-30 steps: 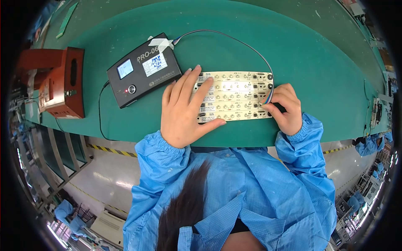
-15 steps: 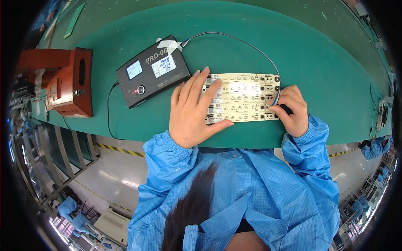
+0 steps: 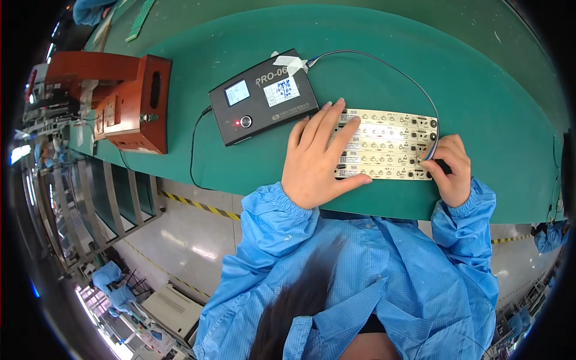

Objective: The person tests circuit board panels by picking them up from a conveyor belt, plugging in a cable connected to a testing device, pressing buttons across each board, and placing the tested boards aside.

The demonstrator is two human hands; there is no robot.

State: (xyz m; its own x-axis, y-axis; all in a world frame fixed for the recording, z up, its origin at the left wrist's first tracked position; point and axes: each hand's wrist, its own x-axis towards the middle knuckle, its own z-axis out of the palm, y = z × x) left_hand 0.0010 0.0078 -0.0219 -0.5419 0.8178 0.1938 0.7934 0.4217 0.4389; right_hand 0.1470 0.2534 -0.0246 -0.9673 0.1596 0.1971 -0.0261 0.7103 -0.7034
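A pale panel of several joined LED circuit board strips (image 3: 387, 146) lies flat on the green mat. My left hand (image 3: 315, 165) is spread over its left end, fingers apart and fingertips resting on the strips. At the panel's right end, my right hand (image 3: 453, 171) pinches the end of a multi-coloured wire cable (image 3: 433, 147) against one of the lower strips. The fingers partly hide the connector, so I cannot tell how it sits on the board. The dark cable loops back to a black PRO-06 box (image 3: 255, 129) with a lit screen and a red light.
An orange-brown metal fixture (image 3: 157, 105) with a latch stands at the left. White tape (image 3: 290, 63) holds the cable at the box's top corner. A black lead (image 3: 193, 144) runs from the box's left side. A green strip (image 3: 140, 21) lies at the far left.
The whole view has shifted, so the box, panel and hands appear farther right. Both hands keep nearly the same places on the panel, the right still pinching the cable end.
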